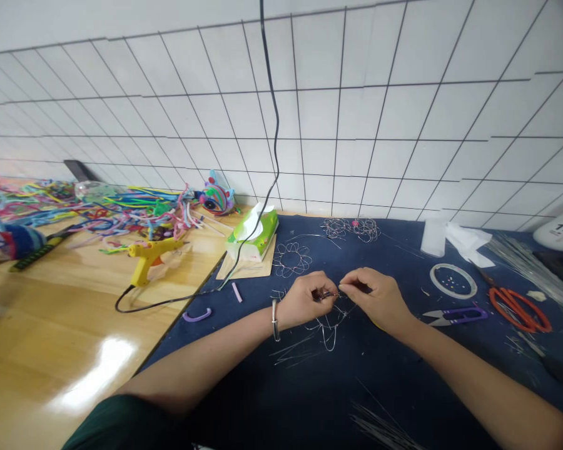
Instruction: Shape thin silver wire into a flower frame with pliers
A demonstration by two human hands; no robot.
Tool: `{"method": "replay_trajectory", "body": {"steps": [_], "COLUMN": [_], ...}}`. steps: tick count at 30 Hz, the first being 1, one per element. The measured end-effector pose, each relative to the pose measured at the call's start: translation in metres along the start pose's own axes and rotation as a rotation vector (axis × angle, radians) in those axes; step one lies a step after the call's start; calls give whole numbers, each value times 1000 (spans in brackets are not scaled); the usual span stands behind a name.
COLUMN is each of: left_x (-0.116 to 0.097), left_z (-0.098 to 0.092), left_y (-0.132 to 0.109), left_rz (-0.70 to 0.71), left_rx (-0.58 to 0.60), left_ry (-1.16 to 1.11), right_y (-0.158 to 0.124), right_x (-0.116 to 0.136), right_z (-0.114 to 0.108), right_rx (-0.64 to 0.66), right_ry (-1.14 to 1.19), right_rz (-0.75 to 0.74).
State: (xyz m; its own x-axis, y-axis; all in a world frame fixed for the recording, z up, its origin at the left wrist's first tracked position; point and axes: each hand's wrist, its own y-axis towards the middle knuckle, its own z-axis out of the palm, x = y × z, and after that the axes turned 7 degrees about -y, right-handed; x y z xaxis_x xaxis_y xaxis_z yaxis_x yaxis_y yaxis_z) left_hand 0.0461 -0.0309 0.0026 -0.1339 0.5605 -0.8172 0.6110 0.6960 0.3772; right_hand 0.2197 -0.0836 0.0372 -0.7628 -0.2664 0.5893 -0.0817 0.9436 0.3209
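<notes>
My left hand [304, 299] and my right hand [378, 297] meet over a dark blue cloth [286, 387]. Both hands are closed in a pinch on a thin silver wire piece [329, 322], whose loops hang just below the fingers. A small dark tool tip shows between the left fingers; I cannot make out what it is. A silver bangle [275, 320] sits on my left wrist. Loose straight wires [293, 353] lie on the cloth below the left wrist.
A finished wire flower [291, 258] and wire tangles [351, 229] lie farther back. A tissue pack [254, 234], a yellow glue gun [150, 255] and a pipe-cleaner pile [75, 209] sit at left. Purple snips [457, 315], red scissors [518, 307] and a tape ring [453, 280] are at right.
</notes>
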Motion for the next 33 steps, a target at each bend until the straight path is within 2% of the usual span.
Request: {"method": "replay_trajectory", "body": {"steps": [11,19,26,30,33], "left_x": [3,6,6,6,7], "left_z": [-2,0,-6,-10,-15], "left_y": [1,1,2,4,6], "left_rz": [-111,-102,-105,-132,-184], "left_rx": [34,74,135,168,215], "left_ry": [-84,-86,-135,-276,-431], "right_y": [0,2,2,3,5], "right_x": [-1,-3,-5,-5,-3], "right_z": [3,3,4,2,-4], "right_rx": [18,20,15,26,84], "right_ry": [42,23,14,-3,-25], "right_rz": [-32,-48,-48,-37,-14]}}
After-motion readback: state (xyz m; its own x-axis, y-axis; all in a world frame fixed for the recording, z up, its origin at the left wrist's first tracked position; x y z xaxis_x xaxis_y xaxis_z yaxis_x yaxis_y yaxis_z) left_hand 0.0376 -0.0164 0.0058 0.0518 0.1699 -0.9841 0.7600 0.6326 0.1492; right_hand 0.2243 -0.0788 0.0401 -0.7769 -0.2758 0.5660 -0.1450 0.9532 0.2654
